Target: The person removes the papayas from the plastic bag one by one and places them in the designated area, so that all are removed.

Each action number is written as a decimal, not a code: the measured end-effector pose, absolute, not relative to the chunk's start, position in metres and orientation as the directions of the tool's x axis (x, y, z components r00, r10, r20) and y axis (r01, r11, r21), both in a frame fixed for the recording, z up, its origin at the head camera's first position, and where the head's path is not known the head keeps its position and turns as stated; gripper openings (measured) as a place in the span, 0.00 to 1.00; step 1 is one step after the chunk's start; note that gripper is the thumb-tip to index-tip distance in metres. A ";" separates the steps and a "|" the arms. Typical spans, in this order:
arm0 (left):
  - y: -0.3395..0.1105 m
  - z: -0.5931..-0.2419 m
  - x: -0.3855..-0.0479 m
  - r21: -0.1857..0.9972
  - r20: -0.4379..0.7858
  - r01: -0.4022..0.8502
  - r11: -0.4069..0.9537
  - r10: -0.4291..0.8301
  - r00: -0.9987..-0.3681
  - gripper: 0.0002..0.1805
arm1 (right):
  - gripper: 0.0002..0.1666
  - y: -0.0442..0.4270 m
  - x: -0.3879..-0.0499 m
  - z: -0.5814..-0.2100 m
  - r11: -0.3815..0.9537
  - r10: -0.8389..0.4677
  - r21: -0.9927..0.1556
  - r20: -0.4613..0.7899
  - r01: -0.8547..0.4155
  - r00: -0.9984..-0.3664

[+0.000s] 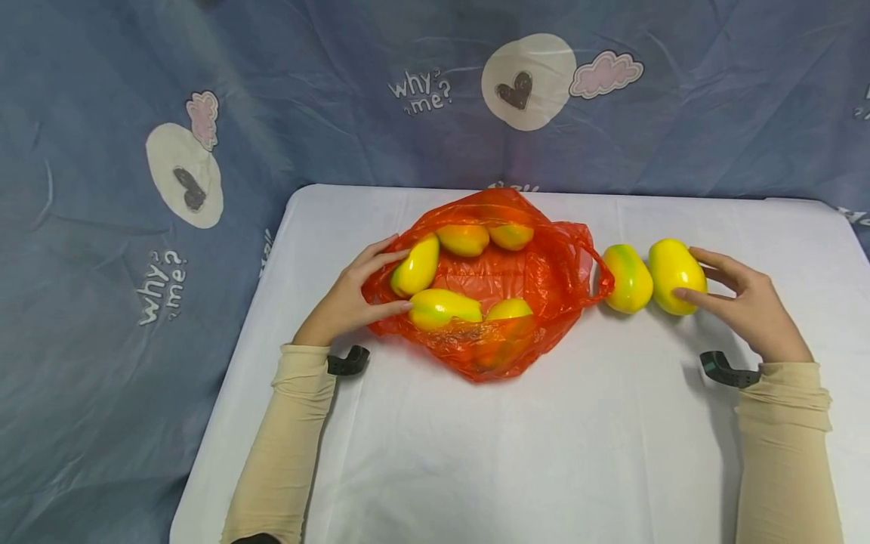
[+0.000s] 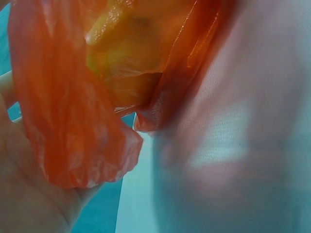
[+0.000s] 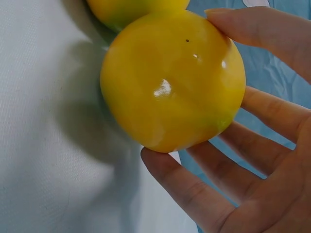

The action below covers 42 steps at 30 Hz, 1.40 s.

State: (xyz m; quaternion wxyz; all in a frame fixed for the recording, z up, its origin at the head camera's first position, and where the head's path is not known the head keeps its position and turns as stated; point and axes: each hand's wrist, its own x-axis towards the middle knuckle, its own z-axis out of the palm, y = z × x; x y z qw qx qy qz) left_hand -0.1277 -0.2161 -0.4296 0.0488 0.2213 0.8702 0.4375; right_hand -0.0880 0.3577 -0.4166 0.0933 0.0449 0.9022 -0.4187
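A red plastic bag [image 1: 499,272] lies with its mouth spread wide, several yellow-green mangoes inside it, among them one mango [image 1: 445,308] at the near left. My left hand [image 1: 353,295] holds the bag's left side, thumb at the near rim and fingers at the far one. Crumpled red plastic [image 2: 82,121] lies against its palm in the left wrist view. To the right, my right hand [image 1: 741,298] grips a yellow mango [image 1: 675,276] between thumb and fingers. Beside it, touching, is another mango [image 1: 628,278], close to the bag's handle [image 1: 601,283].
Everything rests on a white-covered table [image 1: 578,446]. Behind and to the left hangs a blue printed cloth [image 1: 326,91]. Dark bands [image 1: 348,361] are worn at both wrists.
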 end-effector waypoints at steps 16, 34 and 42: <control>-0.215 -0.428 -0.127 0.780 0.107 0.343 0.523 0.430 -0.897 0.41 | 0.47 0.359 -0.090 -0.420 0.651 -0.013 -0.733 -0.270 0.197 -0.963; -0.213 -0.428 -0.127 0.777 0.097 0.339 0.531 0.431 -0.897 0.42 | 0.45 0.364 -0.089 -0.423 0.644 -0.028 -0.737 -0.288 0.203 -0.957; -0.213 -0.429 -0.127 0.774 0.103 0.348 0.529 0.437 -0.894 0.42 | 0.44 0.367 -0.090 -0.425 0.644 -0.033 -0.733 -0.313 0.219 -0.949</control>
